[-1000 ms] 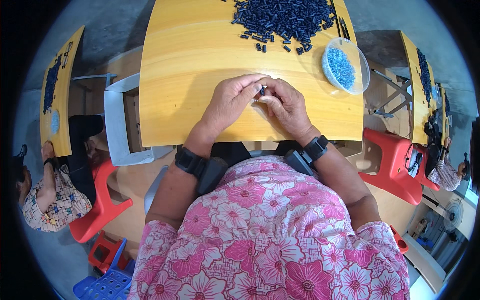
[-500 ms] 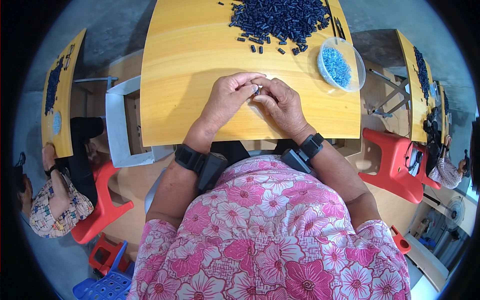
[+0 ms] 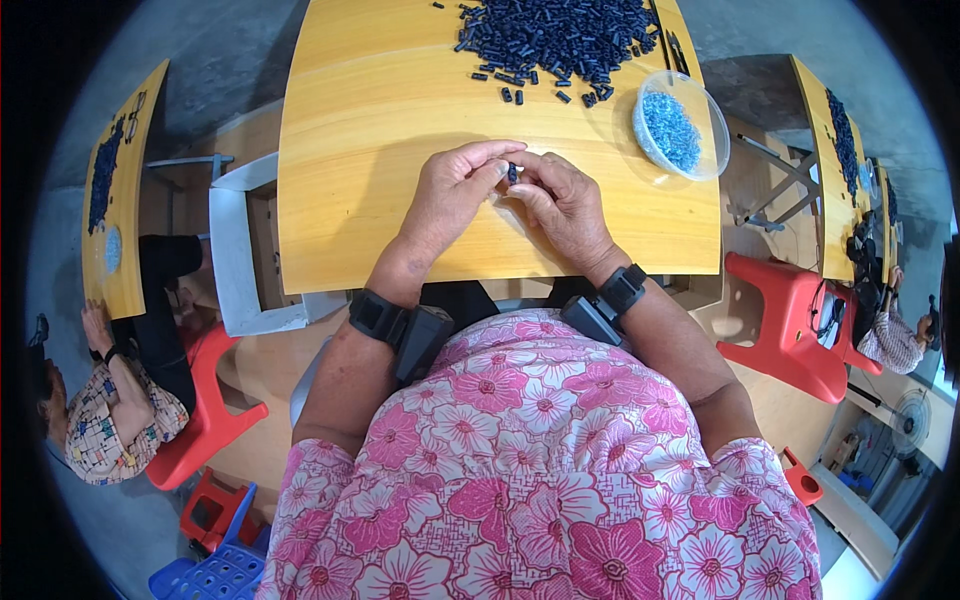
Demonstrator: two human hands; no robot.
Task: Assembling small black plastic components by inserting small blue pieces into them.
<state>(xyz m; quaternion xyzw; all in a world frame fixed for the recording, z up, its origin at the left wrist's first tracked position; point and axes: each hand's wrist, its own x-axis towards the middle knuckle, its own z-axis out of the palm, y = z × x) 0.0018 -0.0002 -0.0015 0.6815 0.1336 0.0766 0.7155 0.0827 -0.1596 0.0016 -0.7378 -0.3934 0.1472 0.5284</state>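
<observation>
Near the middle of the frame, slightly above centre, the person's left hand and right hand meet over the yellow wooden table. Both hands pinch one small dark piece between their fingertips, the left from the left side and the right from the right, so each hand is closed on that same piece, which sits raised just above the tabletop between them. Whether the piece is one part or two pressed together is too small to tell. Each wrist carries a black band with a dark box fixed to it, lying at the near edge of the table. At the top of the frame, well apart from the hands, a heap of small dark pieces spreads over the far part of the table, with a few strays lying loose just below it. To the upper right, a clear round bowl stands on the table's right edge and holds small blue pieces. A grey open box stands beside the table at the left. A red plastic stool is at the right of the frame. The lower half of the frame is filled by the person's pink flowered garment.
</observation>
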